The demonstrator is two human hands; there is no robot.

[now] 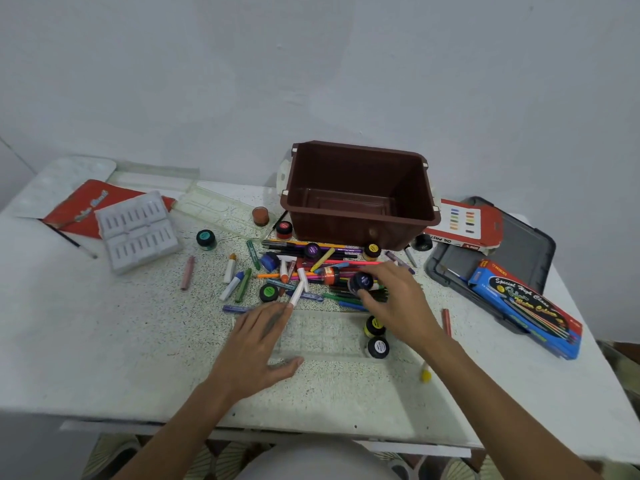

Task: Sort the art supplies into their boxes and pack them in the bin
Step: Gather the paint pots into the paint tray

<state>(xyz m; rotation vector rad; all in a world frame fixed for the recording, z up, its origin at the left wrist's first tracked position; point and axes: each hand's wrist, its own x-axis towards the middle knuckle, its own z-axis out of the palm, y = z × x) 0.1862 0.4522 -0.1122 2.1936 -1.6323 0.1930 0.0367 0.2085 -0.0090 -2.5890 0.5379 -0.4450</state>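
Paint jar [362, 281] sits gripped in right hand [394, 303]; clear tray [322, 336] lies just beside, toward the body. Left hand [256, 344] rests flat on it.

Your right grip [398, 303] pinches a purple-lidded paint jar [361, 281] over the marker pile [311, 271] on the table [104, 341]. Your left grip [256, 344] lies flat, fingers straight, at the left end of the clear tray [325, 336]. The brown bin [346, 226] stands behind the pile.
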